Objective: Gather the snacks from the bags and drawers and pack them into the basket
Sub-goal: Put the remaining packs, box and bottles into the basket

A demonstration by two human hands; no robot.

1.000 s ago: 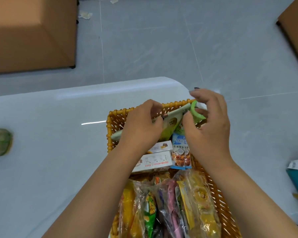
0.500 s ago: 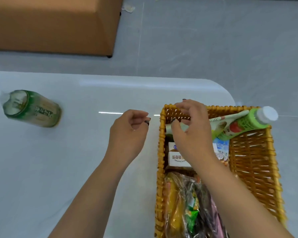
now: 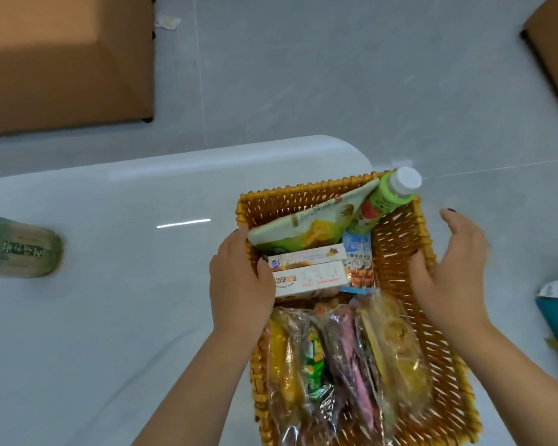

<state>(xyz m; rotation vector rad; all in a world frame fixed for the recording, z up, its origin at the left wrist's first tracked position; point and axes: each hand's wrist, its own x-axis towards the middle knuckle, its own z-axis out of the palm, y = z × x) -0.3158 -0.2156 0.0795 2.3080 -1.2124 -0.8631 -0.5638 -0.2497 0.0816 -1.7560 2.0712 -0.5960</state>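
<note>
Centrally, a woven basket (image 3: 397,252) stands at the far right corner of the white table (image 3: 110,317), its right wall overhanging the table's edge. The left hand (image 3: 239,284) grips the basket's left rim, fingers curled outside the wall and thumb inside, touching the white boxes (image 3: 310,272). The right hand (image 3: 455,272) is spread wide at the right rim, thumb inside against the weave and fingers straight outside; whether the fingers touch the wall cannot be told. Against the basket's far wall leans a pale green pouch (image 3: 316,223); beside it, in the far right corner, a green bottle (image 3: 384,201) tilts with its white cap above the rim. A blue packet (image 3: 356,265) lies just right of the boxes. Clear-wrapped snacks (image 3: 342,365) fill the near half. A second bottle (image 3: 20,247) lies on its side at the table's left edge, well apart from the basket.
</note>
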